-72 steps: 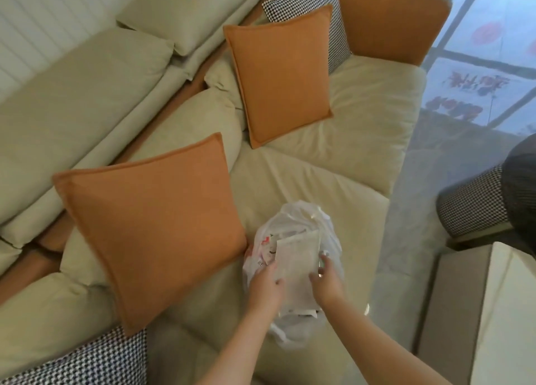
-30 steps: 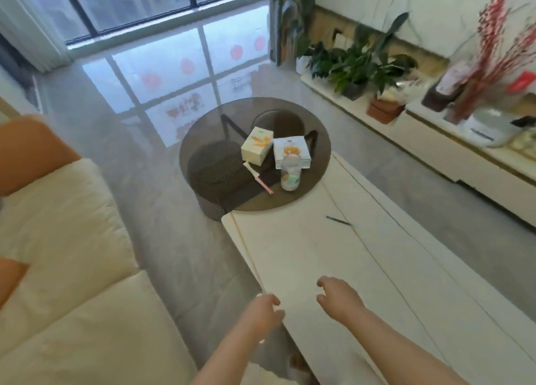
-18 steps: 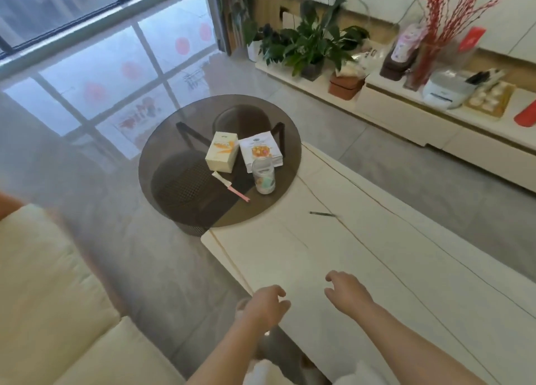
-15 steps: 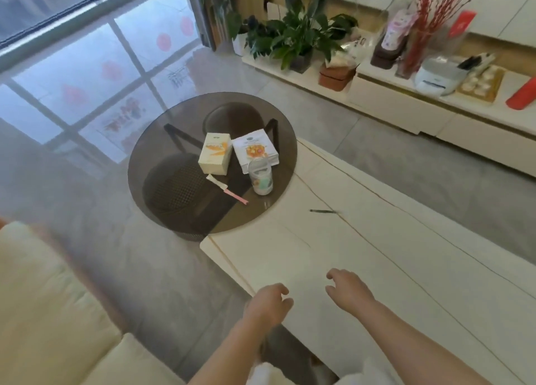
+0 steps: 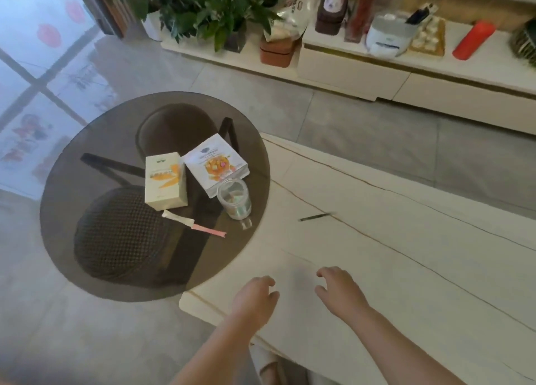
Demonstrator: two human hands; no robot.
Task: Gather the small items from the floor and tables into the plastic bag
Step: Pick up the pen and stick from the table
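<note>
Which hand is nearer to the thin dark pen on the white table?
The right hand: it is just below the thin dark pen. The left hand is lower and further left.

Round glass table (image 5: 72,187): 2 boxes (image 5: 165,180), jar (image 5: 234,198), sachet (image 5: 193,227); white table (image 5: 406,268): dark pen (image 5: 314,217).
</note>
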